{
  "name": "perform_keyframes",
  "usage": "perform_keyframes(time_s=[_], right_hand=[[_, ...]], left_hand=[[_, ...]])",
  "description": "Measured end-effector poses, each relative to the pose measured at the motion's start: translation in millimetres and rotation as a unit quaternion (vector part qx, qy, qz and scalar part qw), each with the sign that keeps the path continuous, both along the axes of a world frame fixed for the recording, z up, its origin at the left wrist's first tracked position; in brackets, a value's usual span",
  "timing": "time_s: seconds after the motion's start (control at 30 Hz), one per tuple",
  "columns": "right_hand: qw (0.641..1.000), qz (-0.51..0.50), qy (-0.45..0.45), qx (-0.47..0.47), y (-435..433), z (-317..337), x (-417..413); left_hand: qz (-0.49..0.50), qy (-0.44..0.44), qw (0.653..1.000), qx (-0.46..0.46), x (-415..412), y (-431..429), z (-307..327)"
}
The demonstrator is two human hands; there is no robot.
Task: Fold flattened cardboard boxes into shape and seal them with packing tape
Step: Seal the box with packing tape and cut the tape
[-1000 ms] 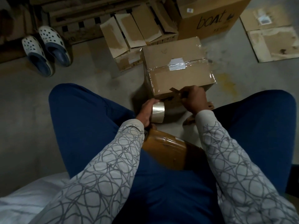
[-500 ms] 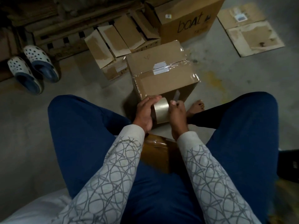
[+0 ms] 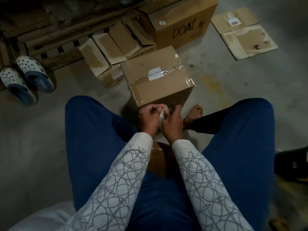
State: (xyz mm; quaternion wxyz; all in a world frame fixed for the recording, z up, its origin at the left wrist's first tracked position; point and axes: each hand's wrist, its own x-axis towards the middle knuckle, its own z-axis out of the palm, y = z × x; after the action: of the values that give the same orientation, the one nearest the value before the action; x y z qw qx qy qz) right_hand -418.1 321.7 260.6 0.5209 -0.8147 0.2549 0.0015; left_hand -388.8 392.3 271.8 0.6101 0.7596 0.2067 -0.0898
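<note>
A folded cardboard box [image 3: 158,80] stands on the concrete floor between my knees, its top seam covered with clear tape over a white label. Just below its near edge, my left hand [image 3: 149,117] grips a roll of clear packing tape [image 3: 162,117]. My right hand [image 3: 173,121] is closed against the roll's other side, fingertips at the tape near the box's front face. The roll is mostly hidden between the two hands.
An open box with raised flaps [image 3: 108,54] and a large "boat" carton [image 3: 181,22] sit behind. Flattened cardboard [image 3: 245,32] lies at the right. Two clogs [image 3: 26,77] rest at the left, a wooden pallet [image 3: 58,30] behind. A brown taped object [image 3: 160,159] lies near my lap.
My right hand came down from the box's near top edge to the tape roll. Both hands now close tightly round the roll right under the box edge.
</note>
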Motion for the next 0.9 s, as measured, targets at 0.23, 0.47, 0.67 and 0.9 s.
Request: perform_keyframes(time_s=[0.23, 0.47, 0.67, 0.9], right_hand=[[1.000, -0.018, -0.012, 0.011, 4.8, 5.5, -0.1], [0.975, -0.051, 0.012, 0.218, -10.3, 7.0, -0.1], [0.971, -0.019, 0.007, 0.239, -9.2, 6.8, 1.8], [0.991, 0.012, -0.019, 0.134, -9.7, 4.6, 4.1]], left_hand=[[-0.080, -0.089, 0.990, 0.075, -7.9, 6.9, 2.6], [-0.062, -0.017, 0.998, -0.010, 5.9, 27.6, 22.1], [-0.053, -0.027, 0.997, -0.040, 3.2, 27.9, 30.9], [0.015, 0.021, 0.993, -0.117, -1.3, 25.1, 35.7]])
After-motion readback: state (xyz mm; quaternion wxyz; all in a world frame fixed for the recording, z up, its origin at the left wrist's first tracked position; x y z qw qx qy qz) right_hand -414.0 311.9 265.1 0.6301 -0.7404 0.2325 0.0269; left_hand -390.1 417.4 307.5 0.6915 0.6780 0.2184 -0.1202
